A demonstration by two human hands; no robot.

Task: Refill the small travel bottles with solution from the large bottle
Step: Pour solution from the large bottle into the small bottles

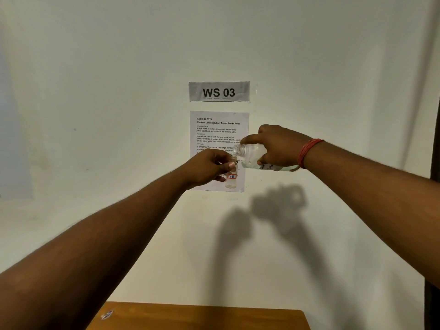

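My left hand [207,169] pinches a small clear travel bottle [231,178] near its neck and holds it upright in the air; a red-framed label on it reads "FB". My right hand [277,146] grips the large clear bottle [252,156], which lies tipped almost on its side with its open, capless mouth just above the small bottle's top. Clear liquid sits in the large bottle's lower side. Both bottles are held high, in front of the wall.
A printed task sheet [219,129] and a "WS 03" sign [219,91] are stuck to the white wall behind the hands. A brown wooden table [202,315] shows at the bottom edge, with a small scrap [107,314] on its left corner.
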